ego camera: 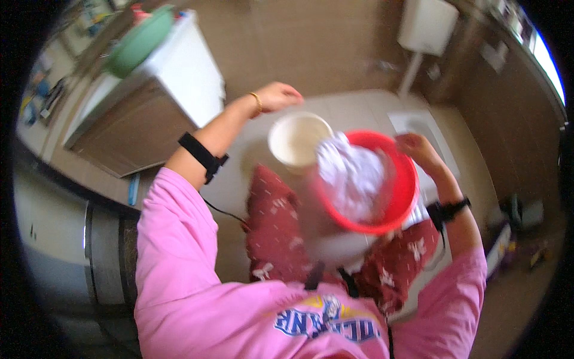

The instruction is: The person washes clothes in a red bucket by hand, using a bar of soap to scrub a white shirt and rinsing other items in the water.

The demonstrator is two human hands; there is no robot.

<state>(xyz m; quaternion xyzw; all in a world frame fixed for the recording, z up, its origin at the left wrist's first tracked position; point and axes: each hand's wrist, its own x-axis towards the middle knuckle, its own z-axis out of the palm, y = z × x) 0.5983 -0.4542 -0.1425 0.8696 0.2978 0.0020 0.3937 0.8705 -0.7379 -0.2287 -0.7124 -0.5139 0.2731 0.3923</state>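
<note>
My right hand [410,144] grips the far right rim of a red plastic basin [406,184]. Bunched inside it, blurred, is a wet-looking white cloth [352,172], which hangs over the basin's left rim. My left hand [280,96] is above and beyond a white bucket [299,141], apart from it. Its fingers are bent and blurred, and nothing shows in them. The white bucket stands on the tiled floor, just left of the basin. Its inside looks pale, and the contents cannot be made out.
At the left is a white-topped cabinet [181,67] with a green basin [141,42] on it. A squat toilet [423,128] is set in the floor behind the red basin, below a wall cistern [427,27]. My knees [273,220] flank the space before me.
</note>
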